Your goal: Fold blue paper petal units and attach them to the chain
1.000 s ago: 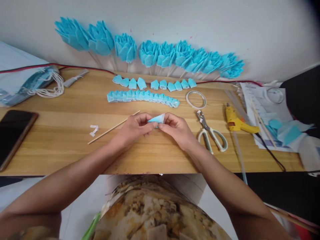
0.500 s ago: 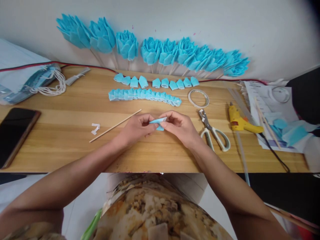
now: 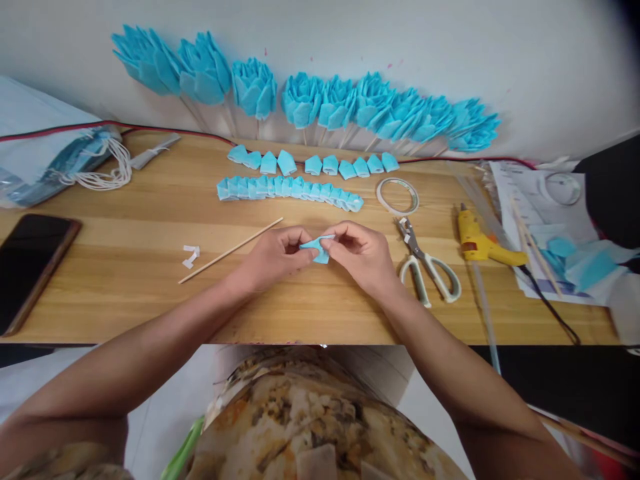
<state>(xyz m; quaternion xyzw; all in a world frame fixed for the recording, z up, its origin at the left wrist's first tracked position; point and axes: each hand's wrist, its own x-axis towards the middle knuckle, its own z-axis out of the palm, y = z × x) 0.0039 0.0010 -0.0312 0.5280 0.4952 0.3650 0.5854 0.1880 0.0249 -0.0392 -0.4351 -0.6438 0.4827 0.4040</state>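
My left hand (image 3: 273,257) and my right hand (image 3: 363,257) meet over the middle of the wooden table (image 3: 125,293), both pinching one small blue folded piece (image 3: 317,248) between fingertips. A thin wooden stick (image 3: 230,251) lies just left of my left hand, with a small white scrap (image 3: 191,256) beside it. Behind my hands lie two rows of folded blue petals (image 3: 287,189), the far row (image 3: 310,164) more loosely spaced. Finished blue flowers on sticks (image 3: 300,100) lean against the wall.
Scissors (image 3: 427,263), a tape ring (image 3: 397,195) and a yellow glue gun (image 3: 483,243) with its black cord lie to the right. Papers with blue scraps (image 3: 555,233) sit far right. A black phone (image 3: 30,263) and a bag with white cords (image 3: 75,163) are at the left.
The blue piece was flat and stretched between my hands; it is now folded smaller and tighter as my fingertips drew together. My hands stayed in the same spot.
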